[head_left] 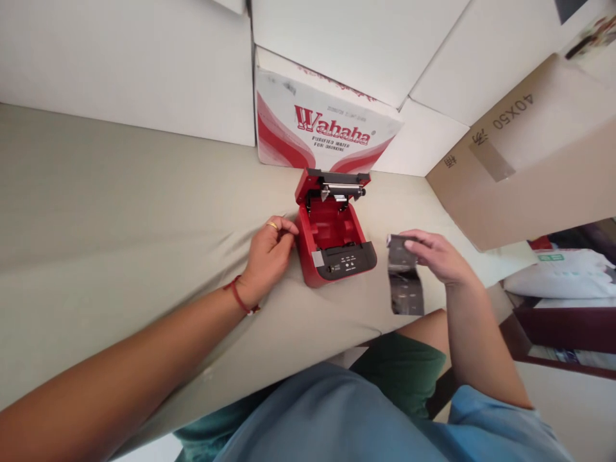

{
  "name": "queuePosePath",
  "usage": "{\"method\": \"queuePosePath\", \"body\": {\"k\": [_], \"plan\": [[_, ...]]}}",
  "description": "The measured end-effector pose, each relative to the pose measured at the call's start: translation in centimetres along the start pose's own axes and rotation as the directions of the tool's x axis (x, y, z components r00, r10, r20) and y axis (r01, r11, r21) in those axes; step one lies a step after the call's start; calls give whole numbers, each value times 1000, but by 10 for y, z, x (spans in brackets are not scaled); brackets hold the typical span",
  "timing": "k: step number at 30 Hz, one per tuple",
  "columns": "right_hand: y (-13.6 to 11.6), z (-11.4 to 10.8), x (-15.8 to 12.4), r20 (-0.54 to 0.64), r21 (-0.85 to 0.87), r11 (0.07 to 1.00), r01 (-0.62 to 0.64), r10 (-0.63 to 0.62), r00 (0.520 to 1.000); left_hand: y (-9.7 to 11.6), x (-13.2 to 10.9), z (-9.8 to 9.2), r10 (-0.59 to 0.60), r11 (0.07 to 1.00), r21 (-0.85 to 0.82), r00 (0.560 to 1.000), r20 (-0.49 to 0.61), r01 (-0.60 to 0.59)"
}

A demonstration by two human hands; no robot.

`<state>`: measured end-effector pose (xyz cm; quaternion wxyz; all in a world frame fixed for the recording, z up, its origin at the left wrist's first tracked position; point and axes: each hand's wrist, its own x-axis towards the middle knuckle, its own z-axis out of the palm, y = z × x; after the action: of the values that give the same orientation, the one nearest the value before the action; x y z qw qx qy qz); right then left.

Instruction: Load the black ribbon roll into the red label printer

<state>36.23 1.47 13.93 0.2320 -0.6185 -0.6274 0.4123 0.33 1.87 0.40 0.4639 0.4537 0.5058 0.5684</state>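
Note:
A red and black label printer (pixel 332 234) rests on the table with its lid (pixel 332 185) raised. Its inner bay shows bare red plastic, and a roller lies under the lid. At the printer's left wall is my left hand (pixel 269 253), fingers curled together and their tips against the casing. My right hand (pixel 436 253) is apart from the printer, to its right. Thumb and fingers there grip a small roll of black labels (pixel 407 289), whose loose strip hangs down toward the table's near edge. Most of the right fingers are hidden behind the roll.
Behind the printer stands a white and red Wahaha water carton (pixel 332 128), among large white boxes (pixel 125 64). A brown cardboard box (pixel 529 160) bounds the right side. Beyond the beige table (pixel 120 192), a white bag (pixel 558 273) lies on a dark red shelf (pixel 563 327).

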Motion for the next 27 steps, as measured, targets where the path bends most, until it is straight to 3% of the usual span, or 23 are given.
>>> {"method": "queuePosePath", "body": {"k": [3,6,8,12,16,22,27], "plan": [[33,27,11,69,-120,991,53,-45,997,4,-1,0,-35,999,-15,999,-21,34],[50,43,15,0,-198,975,103,-105,994,6,-2,0,-63,997,-42,998,-30,62],[57,39,13,-77,-254,959,125,-149,986,7,-3,0,-65,996,-55,998,-28,63],[69,2,3,-201,-356,929,100,-180,963,6,-3,-2,-6,999,-39,1000,0,6],[85,-25,-9,-211,-472,880,48,-165,964,5,-2,-3,-3,1000,-9,1000,23,3],[97,-10,-3,-169,-616,785,65,-213,962,7,-3,-4,40,999,30,998,47,-42],[86,-8,8,-136,-682,727,76,-228,964,3,-3,-3,69,996,47,995,66,-72]]}}
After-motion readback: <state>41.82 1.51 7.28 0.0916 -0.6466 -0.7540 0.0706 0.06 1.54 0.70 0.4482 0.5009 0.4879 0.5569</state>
